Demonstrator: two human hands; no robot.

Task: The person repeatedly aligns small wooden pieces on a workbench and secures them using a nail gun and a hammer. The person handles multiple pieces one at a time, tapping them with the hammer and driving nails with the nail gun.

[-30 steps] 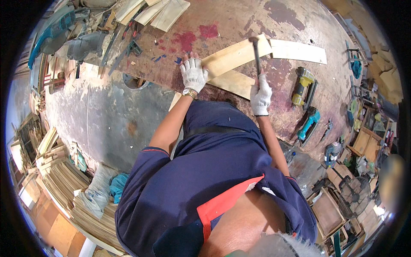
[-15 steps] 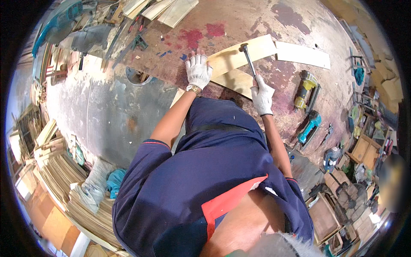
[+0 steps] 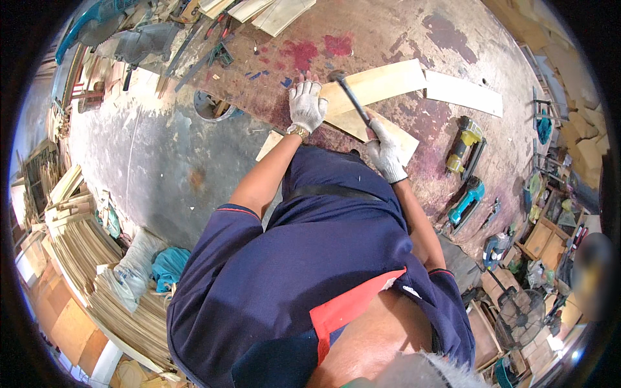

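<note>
My left hand point(image 3: 307, 107), in a white knitted glove, lies flat with its fingers stretched at the left end of a pale wooden board point(image 3: 388, 79). In my right hand point(image 3: 387, 154), also gloved, is the handle of a hammer point(image 3: 353, 98). The hammer's head is over the left part of that board, close to my left fingers; whether it touches the wood I cannot tell. A second pale board point(image 3: 402, 138) lies partly under the first, nearer to me. Another board point(image 3: 464, 92) lies end to end with the first, on its right.
On the worn worktop to the right lie a yellow-and-black nail gun point(image 3: 463, 147) and a teal power tool point(image 3: 466, 202). Loose boards point(image 3: 282, 15) lie at the far left, near a mitre saw point(image 3: 145, 44). A round opening point(image 3: 208, 107) is left of my hand. Stacked wood strips point(image 3: 84, 249) stand behind left.
The hammer has swung left along the board, its head now close to my left hand. My right hand has moved left and slightly nearer to me. The left hand stays on the board's end.
</note>
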